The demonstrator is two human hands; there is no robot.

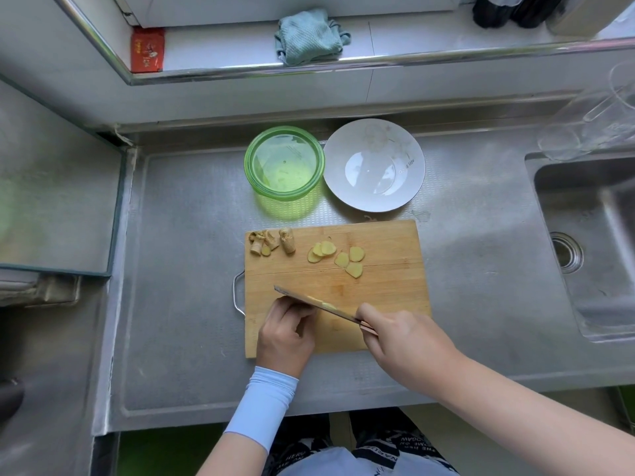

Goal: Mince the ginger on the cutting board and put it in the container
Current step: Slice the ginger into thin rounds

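Note:
A wooden cutting board (385,242) lies on the steel counter. Several yellow ginger slices (338,257) sit near its far middle, and knobbly ginger pieces (271,242) lie at its far left corner. My right hand (402,334) grips the handle of a knife (309,300), whose blade slants across the board's near part with bits of ginger stuck to it. My left hand (287,333), fingers curled, sits against the blade's left side; whatever lies beneath those fingers is hidden. A green translucent container (284,163) stands beyond the board.
A white plate (374,164) sits right of the container. A sink (591,242) lies at the right, with clear glassware (598,121) behind it. A teal cloth (309,36) and a red packet (147,49) rest on the back ledge. A glass hob (55,187) is at the left.

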